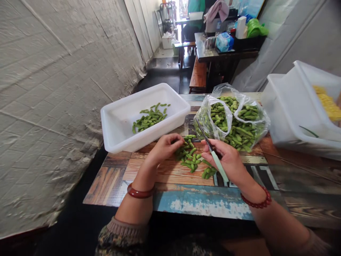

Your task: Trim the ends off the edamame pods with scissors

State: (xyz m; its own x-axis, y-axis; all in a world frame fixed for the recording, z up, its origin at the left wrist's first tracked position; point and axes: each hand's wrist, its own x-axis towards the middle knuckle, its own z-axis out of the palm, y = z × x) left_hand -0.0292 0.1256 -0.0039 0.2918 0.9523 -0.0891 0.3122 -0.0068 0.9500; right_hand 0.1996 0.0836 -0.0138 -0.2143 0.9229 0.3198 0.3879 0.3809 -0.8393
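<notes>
Green edamame pods (191,160) lie in a loose pile on the patchwork wooden table. At the pile's left edge, my left hand (168,146) is closed in a pinch on edamame, its fingertips partly hiding what they grip. My right hand (226,158) holds scissors (218,165) with a pale green handle; their dark blades point up and away to the left, just over the right side of the pile. Behind my left hand stands a white plastic tub (117,122) with some pods inside. Beyond my right hand, an open clear plastic bag (259,124) is full of pods.
White plastic bins (287,103) stand at the right, one with yellow pieces (326,101) inside. A grey-white covered wall (53,99) runs close along the left. Farther back are another table (202,49) with goods on it and a wooden bench (198,74).
</notes>
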